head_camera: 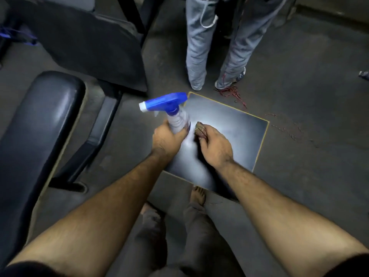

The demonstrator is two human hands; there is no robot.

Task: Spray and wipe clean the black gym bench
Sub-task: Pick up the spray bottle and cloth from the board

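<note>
The black padded gym bench (pixel 40 124) runs along the left side, its rounded end near the top left. My left hand (pixel 167 136) grips a clear spray bottle (pixel 175 118) by its body; its blue trigger head and white nozzle point left toward the bench. My right hand (pixel 213 144) sits just right of the bottle and pinches a small bunched brownish cloth (pixel 199 130). Both hands hover above the floor, to the right of the bench.
A shiny dark square plate (pixel 239 128) with a yellow edge lies on the floor under my hands. A person in grey trousers (pixel 215 47) stands just beyond it. A second dark pad (pixel 89 43) and the bench frame (pixel 93 136) lie left. Red threads (pixel 233 92) litter the floor.
</note>
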